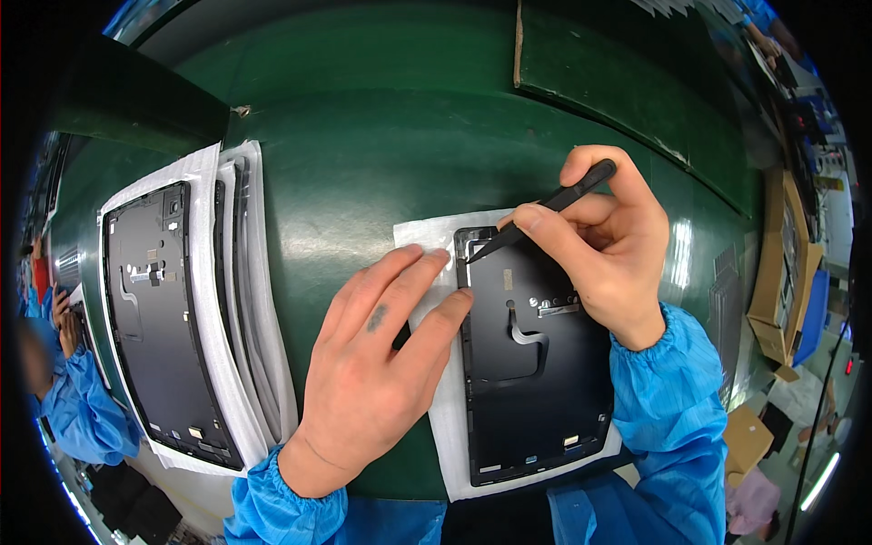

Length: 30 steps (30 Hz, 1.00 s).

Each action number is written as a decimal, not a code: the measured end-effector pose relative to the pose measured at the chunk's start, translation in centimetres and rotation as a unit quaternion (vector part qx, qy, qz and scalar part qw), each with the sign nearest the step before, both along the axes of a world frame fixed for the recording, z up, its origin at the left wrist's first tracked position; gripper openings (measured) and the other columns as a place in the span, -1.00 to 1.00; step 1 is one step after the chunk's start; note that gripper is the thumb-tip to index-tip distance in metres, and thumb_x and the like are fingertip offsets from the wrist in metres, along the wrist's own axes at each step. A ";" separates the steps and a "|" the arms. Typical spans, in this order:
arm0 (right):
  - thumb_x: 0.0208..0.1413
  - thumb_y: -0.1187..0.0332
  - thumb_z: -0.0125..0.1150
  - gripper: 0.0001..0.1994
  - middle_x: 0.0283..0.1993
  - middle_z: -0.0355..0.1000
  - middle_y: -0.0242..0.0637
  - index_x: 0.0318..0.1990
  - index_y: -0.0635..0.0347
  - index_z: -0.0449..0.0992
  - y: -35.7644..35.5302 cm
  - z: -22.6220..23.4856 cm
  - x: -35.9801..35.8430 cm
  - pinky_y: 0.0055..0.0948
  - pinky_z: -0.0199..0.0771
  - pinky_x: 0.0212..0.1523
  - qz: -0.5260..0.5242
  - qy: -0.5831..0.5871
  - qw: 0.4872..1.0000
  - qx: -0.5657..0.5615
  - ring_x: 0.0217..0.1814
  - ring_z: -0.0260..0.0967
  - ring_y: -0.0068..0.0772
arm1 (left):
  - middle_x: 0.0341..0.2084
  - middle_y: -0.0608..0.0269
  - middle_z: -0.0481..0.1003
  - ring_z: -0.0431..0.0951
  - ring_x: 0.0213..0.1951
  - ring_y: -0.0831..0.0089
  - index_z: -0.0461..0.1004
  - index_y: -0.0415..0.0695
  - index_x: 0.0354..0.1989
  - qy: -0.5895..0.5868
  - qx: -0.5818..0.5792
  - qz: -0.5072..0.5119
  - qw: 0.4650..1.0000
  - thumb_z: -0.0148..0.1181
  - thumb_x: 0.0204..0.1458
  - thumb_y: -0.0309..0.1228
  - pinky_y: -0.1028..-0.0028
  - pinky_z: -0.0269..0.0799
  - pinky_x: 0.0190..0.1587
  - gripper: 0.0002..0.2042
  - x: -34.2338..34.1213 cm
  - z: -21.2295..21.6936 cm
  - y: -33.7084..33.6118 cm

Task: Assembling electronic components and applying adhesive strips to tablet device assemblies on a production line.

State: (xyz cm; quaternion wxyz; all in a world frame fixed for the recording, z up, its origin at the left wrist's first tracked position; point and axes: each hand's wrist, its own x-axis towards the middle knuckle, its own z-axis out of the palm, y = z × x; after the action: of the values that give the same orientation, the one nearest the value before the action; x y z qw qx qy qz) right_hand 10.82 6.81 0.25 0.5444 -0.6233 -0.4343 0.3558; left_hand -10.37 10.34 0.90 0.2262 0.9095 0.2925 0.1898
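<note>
A black tablet back housing (509,413) lies on a white foam sheet (438,445) in front of me. Inside it a pale flex cable (525,336) curves below a row of small metal parts. My right hand (618,241) is closed around black tweezers (563,197), whose tip points down at the housing's upper left corner, beside a white-edged cutout. My left hand (377,363) lies palm down with its fingers stretched out. Its fingertips rest at the housing's left edge and on the foam sheet, just below the tweezers' tip.
To the left, a stack of similar housings (159,318) lies interleaved with white foam sheets. Green boards (636,82) stand on the green table (363,154) at the back. At the far right is a cardboard box (772,300). A co-worker's blue sleeve (86,409) shows at far left.
</note>
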 end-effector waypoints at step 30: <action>0.00 0.45 0.42 -0.68 -0.78 0.32 -0.39 -0.17 0.21 0.37 -0.3 0.1 0.9 -0.64 -0.02 -0.64 0.117 -0.046 0.992 -0.002 -0.75 0.04 -0.75 | -0.03 0.09 0.52 0.49 0.07 0.06 0.41 -0.20 -0.22 -0.021 -0.012 0.005 1.000 0.24 -0.10 -0.67 0.19 0.40 0.03 -0.74 0.1 -0.2 0.6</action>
State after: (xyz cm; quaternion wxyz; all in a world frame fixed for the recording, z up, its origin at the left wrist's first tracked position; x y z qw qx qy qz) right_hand 11.76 6.54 0.31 0.4772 -0.5850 -0.5280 0.3890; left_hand -10.28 10.93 0.65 0.2421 0.9013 0.2942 0.2064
